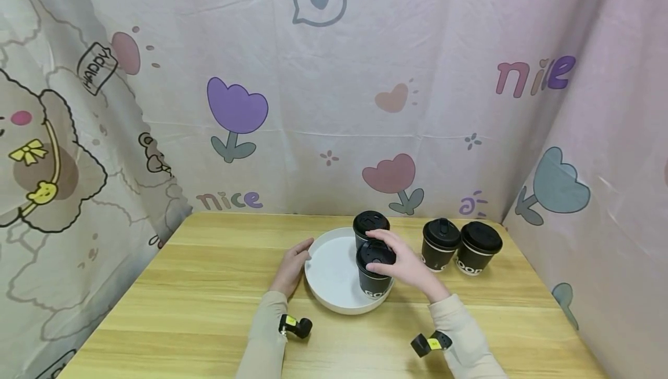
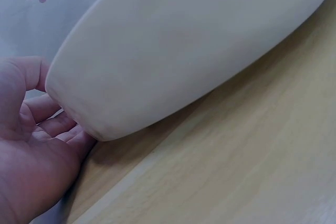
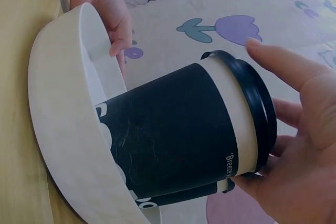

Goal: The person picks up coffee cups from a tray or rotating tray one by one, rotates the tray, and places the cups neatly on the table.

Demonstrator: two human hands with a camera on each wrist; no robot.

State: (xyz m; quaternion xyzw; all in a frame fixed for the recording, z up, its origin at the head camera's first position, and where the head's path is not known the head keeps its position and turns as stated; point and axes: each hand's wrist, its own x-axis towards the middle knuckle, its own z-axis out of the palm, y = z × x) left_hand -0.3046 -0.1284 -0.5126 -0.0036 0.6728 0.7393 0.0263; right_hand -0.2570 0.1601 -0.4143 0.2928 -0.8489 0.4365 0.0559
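Note:
A round white plate (image 1: 330, 277) with a raised rim rests on the table. My left hand (image 1: 291, 269) holds its left side, fingers curled against the rim and underside in the left wrist view. Two black lidded paper coffee cups stand on the plate's right part: a front cup (image 3: 170, 132) and a rear cup (image 1: 371, 225), partly hidden behind it. Around the front cup's lid (image 3: 254, 111) is my right hand (image 1: 404, 260). Its fingers are by the lid's far side, while the thumb is spread apart from the lid in the right wrist view.
Two more lidded coffee cups, a left one (image 1: 440, 244) and a right one (image 1: 478, 248), stand side by side to the right of the plate. The wooden table (image 1: 209, 286) reaches back to a printed curtain (image 1: 313, 106), which also hangs along both sides.

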